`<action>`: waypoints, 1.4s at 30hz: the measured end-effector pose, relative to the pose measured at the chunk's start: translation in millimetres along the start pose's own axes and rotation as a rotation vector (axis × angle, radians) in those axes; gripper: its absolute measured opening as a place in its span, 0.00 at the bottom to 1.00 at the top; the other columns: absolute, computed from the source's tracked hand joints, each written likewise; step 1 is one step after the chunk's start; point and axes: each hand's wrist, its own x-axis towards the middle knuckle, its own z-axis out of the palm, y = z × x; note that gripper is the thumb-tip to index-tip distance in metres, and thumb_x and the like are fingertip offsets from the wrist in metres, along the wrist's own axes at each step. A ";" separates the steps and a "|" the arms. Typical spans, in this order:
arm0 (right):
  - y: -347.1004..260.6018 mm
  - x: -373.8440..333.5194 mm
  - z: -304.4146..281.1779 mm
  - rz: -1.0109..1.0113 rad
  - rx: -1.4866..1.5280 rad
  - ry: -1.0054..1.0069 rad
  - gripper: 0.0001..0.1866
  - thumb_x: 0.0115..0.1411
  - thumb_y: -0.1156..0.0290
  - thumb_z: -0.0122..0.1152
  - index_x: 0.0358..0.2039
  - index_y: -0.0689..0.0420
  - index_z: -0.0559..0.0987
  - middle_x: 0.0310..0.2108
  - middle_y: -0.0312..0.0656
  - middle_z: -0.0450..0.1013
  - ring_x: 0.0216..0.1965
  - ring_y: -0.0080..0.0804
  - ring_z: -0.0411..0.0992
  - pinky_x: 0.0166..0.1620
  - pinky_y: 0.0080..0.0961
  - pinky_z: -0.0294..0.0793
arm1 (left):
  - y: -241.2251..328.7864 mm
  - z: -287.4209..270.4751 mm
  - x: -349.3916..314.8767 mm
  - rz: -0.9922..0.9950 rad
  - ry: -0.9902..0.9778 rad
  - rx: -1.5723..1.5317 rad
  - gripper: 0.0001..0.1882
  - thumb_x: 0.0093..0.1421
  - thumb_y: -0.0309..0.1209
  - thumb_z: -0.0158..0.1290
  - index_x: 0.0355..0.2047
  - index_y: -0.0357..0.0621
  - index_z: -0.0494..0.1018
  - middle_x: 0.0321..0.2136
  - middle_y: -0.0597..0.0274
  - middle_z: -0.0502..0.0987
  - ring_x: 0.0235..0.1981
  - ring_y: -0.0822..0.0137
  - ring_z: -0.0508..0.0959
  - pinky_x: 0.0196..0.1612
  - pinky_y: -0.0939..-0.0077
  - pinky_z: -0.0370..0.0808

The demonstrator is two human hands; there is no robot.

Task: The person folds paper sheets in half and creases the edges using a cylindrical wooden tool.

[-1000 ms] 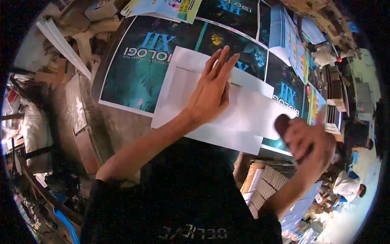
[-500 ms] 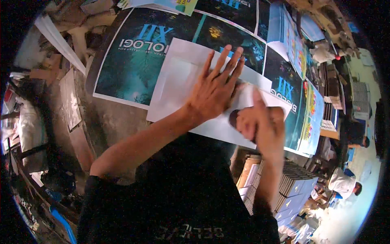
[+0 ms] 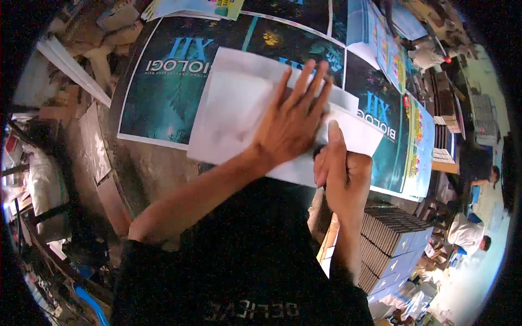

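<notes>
White paper sheets (image 3: 228, 103) lie at a slant on the printed cover sheets, with a folded-looking white strip (image 3: 356, 130) at their right. My left hand (image 3: 291, 122) rests flat across the paper, open, its fingers spread toward the far side. Close to its right, my right hand (image 3: 345, 171) is closed at the near edge of the paper, thumb stretched out along the white strip. Something dark shows by its curled fingers; what they hold is hidden.
Large dark teal printed cover sheets (image 3: 163, 98) cover the table. Blue and yellow printed sheets (image 3: 416, 146) lie along its right side. Stacked books (image 3: 394, 244) stand below on the right. A person in a white shirt (image 3: 466, 233) is farther off at right.
My right hand has drawn nearer to me, its thumb now lying on the white strip. The left hand stays on the paper. The whole view has shifted slightly.
</notes>
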 end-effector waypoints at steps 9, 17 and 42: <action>-6.3 10.1 -87.1 -0.287 0.021 0.071 0.25 0.70 0.58 0.44 0.20 0.58 0.78 0.13 0.36 0.68 0.13 0.28 0.64 0.22 0.28 0.65 | -12.4 9.5 16.4 -0.014 0.043 0.038 0.32 0.65 0.38 0.49 0.68 0.44 0.58 0.70 0.54 0.54 0.72 0.52 0.51 0.70 0.45 0.46; 18.5 29.6 -31.7 0.141 0.244 0.121 0.35 0.72 0.57 0.49 0.06 0.58 0.67 0.06 0.40 0.62 0.09 0.27 0.61 0.18 0.27 0.63 | 14.5 18.1 34.0 0.031 0.012 0.048 0.30 0.59 0.38 0.49 0.61 0.36 0.67 0.70 0.48 0.54 0.72 0.52 0.51 0.71 0.45 0.45; 44.1 13.5 -75.8 0.243 0.252 0.149 0.30 0.72 0.58 0.50 0.11 0.58 0.72 0.09 0.35 0.66 0.11 0.21 0.63 0.17 0.24 0.59 | 54.8 47.6 42.7 0.051 -0.049 -0.008 0.31 0.62 0.38 0.45 0.64 0.35 0.64 0.72 0.51 0.50 0.73 0.54 0.47 0.72 0.50 0.43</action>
